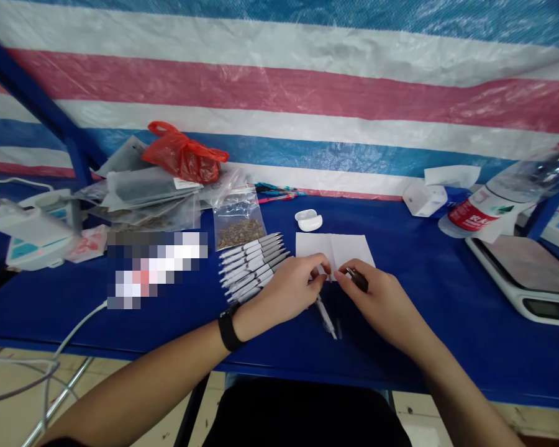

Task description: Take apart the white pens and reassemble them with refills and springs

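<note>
My left hand (pixel 302 282) is closed in a pinch over the near edge of a folded white sheet of paper (pixel 354 248). What its fingertips hold is too small to make out. Close beside it, my right hand (pixel 370 285) curls around a dark, shiny pen part (pixel 356 279), thumb and forefinger pressed together. Below both hands a white pen barrel (pixel 327 320) lies on the blue table, and a small clear piece (pixel 339 328) is near its end. Several white and silver pens (pixel 249 267) lie in a row left of my left hand.
Behind the pens are a clear bag of small brown bits (pixel 239 233), a red plastic bag (pixel 186 155) and an open white earbud case (pixel 309 220). A digital scale (pixel 531 267) and a leaning bottle (pixel 479 208) stand at right. A white cable (pixel 81 323) hangs off the left front edge.
</note>
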`<action>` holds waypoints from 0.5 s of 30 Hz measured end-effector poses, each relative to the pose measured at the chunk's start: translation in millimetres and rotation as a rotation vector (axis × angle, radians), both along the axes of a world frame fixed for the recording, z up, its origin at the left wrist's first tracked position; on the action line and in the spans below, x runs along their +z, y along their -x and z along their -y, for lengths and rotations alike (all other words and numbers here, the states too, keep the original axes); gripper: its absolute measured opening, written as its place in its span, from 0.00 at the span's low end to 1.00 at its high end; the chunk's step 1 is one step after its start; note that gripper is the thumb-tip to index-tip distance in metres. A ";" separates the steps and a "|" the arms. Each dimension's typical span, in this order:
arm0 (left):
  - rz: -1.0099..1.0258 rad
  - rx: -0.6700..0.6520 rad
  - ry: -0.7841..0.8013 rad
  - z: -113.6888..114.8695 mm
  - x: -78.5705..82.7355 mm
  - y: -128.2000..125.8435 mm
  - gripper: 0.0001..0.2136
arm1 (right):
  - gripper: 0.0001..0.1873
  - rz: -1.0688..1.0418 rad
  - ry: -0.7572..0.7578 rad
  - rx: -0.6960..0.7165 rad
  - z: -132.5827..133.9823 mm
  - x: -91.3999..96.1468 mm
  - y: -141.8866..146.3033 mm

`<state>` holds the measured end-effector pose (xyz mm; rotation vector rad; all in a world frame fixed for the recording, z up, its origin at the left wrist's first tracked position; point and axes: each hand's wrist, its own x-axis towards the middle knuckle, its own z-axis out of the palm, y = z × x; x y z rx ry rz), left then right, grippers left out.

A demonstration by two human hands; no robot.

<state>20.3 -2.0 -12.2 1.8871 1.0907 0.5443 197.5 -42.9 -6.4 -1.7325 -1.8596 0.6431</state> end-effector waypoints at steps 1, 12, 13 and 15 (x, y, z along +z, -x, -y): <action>-0.019 -0.005 -0.036 -0.4 1.1 0.1 0.06 | 0.15 0.000 0.000 -0.001 2.1 0.3 -2.0; -0.094 -0.062 -0.349 -8.9 -0.3 6.9 0.07 | 0.15 0.107 -0.214 -0.094 37.9 -28.7 3.8; -0.102 -0.061 -0.385 -11.1 3.7 10.9 0.07 | 0.14 0.084 -0.224 -0.097 37.9 -29.3 4.4; -0.151 -0.051 -0.480 -16.7 14.0 22.3 0.07 | 0.14 0.011 -0.213 -0.105 36.7 -28.3 3.8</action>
